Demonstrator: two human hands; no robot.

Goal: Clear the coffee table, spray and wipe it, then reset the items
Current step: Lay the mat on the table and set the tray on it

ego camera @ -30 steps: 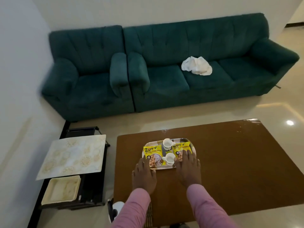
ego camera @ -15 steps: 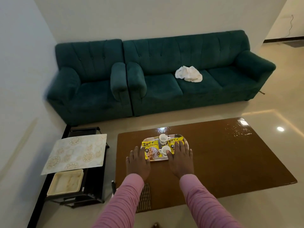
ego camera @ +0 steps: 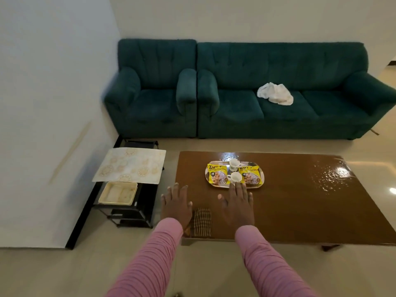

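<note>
A steel tray (ego camera: 261, 176) sits on the brown coffee table (ego camera: 300, 200), left of its middle. On the tray lie two yellow snack packets (ego camera: 216, 176) and two white cups (ego camera: 235, 178). My right hand (ego camera: 237, 203) hovers flat over the table, fingers straight, fingertips at the tray's near rim. My left hand (ego camera: 176, 203) is spread open over the table's left edge, holding nothing. A dark checked cloth (ego camera: 201, 221) lies on the table's near edge between my wrists.
A black side rack (ego camera: 132, 213) with a patterned mat (ego camera: 130, 166) and a cream tray (ego camera: 117, 193) stands left of the table. A green sofa set (ego camera: 257, 93) lines the far wall, with a white cloth (ego camera: 275, 93) on its seat. Glossy floor surrounds the table.
Both hands have drawn back from the tray toward me and shifted left. The view has pulled back and up, showing more floor in front of the table.
</note>
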